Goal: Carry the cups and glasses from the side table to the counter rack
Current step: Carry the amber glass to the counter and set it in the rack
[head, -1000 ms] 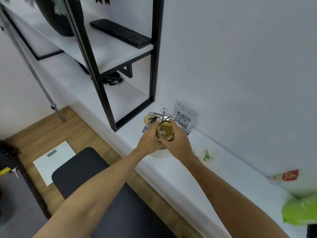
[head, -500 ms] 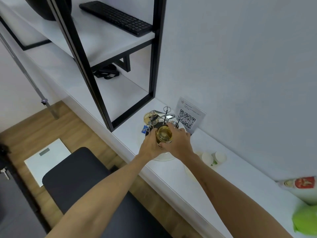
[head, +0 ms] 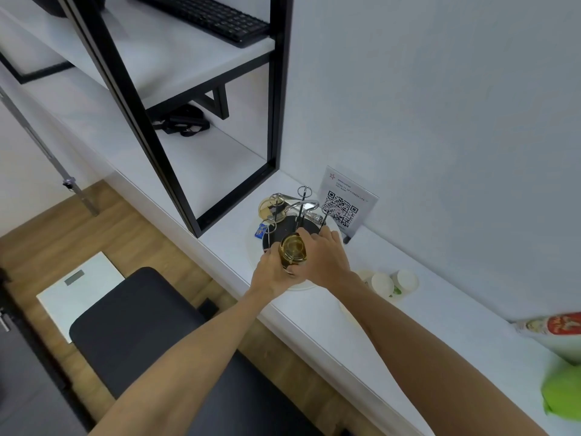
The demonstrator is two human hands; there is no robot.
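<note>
We note a small amber-tinted glass (head: pixel 293 250), round and clear, held over the front of the wire rack (head: pixel 298 212). The left hand (head: pixel 273 272) curls its fingers round the near left side of the glass; the right hand (head: pixel 325 258) wraps it from the right, fingers bent across the far side. The rack is thin chromed wire with looped prongs on a dark round base, set on a pale round plate (head: pixel 251 247) on the white worktop (head: pixel 314 313). A second amber glass (head: pixel 268 205) sits on a far-left prong. Both hands hide the lower part of the held glass, so we cannot tell whether it touches a prong. Behind the rack leans a QR-code card (head: pixel 347 204); to the right lie white cups (head: pixel 393 281), blurred. A black frame (head: pixel 276 89) stands left, carrying a keyboard (head: pixel 217 18).
</note>
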